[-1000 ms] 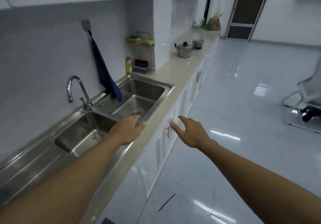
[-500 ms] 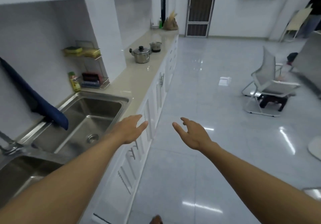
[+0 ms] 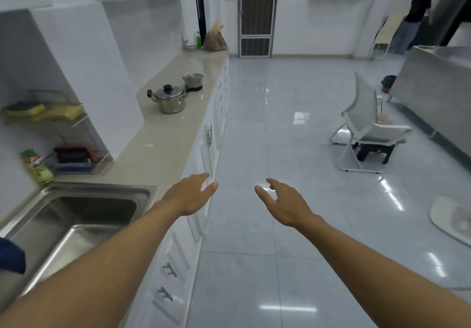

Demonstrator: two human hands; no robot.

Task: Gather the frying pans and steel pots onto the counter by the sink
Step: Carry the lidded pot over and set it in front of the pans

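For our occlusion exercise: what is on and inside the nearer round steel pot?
A steel lid with a black knob sits on the nearer round steel pot; the lid hides whatever is inside.

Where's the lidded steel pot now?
In the head view, the lidded steel pot sits on the counter on the left, beyond the sink, with a smaller pot just behind.
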